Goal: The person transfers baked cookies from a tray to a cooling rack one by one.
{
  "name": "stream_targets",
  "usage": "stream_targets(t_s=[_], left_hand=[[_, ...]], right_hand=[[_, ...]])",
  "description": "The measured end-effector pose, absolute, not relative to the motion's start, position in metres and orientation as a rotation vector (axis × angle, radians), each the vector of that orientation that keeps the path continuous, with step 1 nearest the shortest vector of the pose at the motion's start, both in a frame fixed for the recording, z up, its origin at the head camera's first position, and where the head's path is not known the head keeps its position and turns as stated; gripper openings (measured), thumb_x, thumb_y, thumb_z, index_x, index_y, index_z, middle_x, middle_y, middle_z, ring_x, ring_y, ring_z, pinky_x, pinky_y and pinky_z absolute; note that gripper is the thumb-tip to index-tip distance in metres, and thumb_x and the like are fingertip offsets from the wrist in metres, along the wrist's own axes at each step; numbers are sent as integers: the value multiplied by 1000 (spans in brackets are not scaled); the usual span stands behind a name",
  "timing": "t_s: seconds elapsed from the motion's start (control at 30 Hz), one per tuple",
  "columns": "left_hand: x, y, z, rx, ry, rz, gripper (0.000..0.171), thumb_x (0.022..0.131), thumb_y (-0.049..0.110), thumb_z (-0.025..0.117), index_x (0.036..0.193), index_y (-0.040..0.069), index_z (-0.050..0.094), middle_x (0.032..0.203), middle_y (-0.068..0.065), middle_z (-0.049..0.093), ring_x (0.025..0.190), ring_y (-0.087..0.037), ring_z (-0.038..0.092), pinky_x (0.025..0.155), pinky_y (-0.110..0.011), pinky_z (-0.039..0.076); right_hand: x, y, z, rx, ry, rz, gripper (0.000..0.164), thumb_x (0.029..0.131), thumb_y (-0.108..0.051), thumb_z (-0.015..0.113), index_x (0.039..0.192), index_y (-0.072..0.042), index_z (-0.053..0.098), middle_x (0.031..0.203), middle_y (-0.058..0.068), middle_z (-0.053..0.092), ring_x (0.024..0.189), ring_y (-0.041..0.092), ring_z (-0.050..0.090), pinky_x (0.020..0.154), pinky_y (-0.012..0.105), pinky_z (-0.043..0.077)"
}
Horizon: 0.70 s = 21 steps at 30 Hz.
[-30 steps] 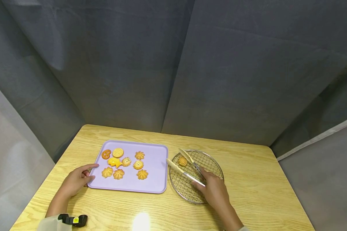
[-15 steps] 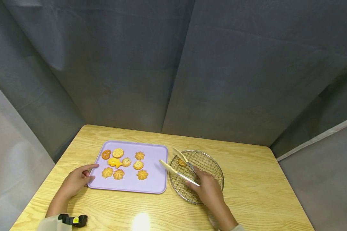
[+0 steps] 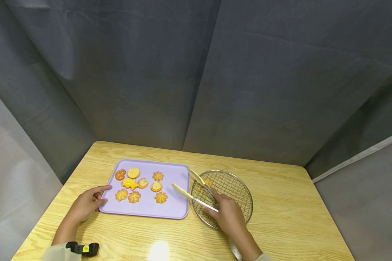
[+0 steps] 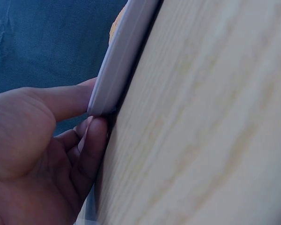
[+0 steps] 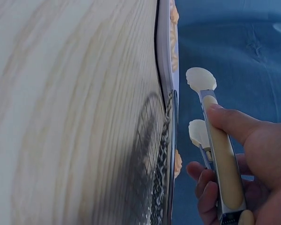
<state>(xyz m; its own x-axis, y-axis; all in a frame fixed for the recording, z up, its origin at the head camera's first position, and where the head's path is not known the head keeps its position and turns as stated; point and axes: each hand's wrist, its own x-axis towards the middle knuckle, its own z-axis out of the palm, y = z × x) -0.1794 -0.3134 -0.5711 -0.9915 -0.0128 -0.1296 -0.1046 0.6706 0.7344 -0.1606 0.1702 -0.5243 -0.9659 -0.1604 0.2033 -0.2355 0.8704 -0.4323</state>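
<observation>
My left hand (image 3: 85, 206) grips the left end of a lilac tray (image 3: 178, 172). In the left wrist view its thumb lies over the rim and a finger sits against the underside. My right hand (image 3: 228, 214) holds a pair of tongs (image 3: 183, 191) with cream tips. The tips are spread and hold nothing; they hang over the tray's right edge, raised above it in the right wrist view. Below the tongs is a round wire rack (image 3: 236, 183), with one swirl cookie (image 3: 208, 181) near its left rim. The tongs partly cover that cookie.
Several cookies lie on the tray, among them a pretzel (image 3: 120, 174), a fish-shaped one (image 3: 129, 183), a round one (image 3: 133, 173) and flower-shaped ones (image 3: 161, 197). All stand on a wooden table (image 3: 287, 210). Grey curtains (image 3: 254, 90) close off the back and sides.
My right hand has carried the spread tongs left, from around the swirl cookie to the tray's right edge. The cookie stays on the rack. My left hand and the tray have not moved.
</observation>
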Motion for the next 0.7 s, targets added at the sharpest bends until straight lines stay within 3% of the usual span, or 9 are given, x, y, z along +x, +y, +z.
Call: stream_targets(t_s=[0.53, 0.7], left_hand=[[-178, -313, -571, -89, 2756, 1249, 48, 96, 2, 69, 143, 5, 60, 92, -9, 49, 72, -19, 51, 58, -28, 49], [-179, -314, -572, -87, 2756, 1250, 49, 96, 2, 69, 143, 5, 60, 92, -9, 49, 72, -20, 51, 58, -28, 50]], right_hand=[[-158, 150, -528, 365, -2887, 703, 73, 81, -45, 86, 143, -13, 63, 84, -3, 65, 71, 8, 56, 65, 32, 49], [-156, 142, -528, 380, -2890, 717, 75, 80, -46, 86, 143, -12, 63, 88, -2, 68, 73, 9, 59, 67, 33, 51]])
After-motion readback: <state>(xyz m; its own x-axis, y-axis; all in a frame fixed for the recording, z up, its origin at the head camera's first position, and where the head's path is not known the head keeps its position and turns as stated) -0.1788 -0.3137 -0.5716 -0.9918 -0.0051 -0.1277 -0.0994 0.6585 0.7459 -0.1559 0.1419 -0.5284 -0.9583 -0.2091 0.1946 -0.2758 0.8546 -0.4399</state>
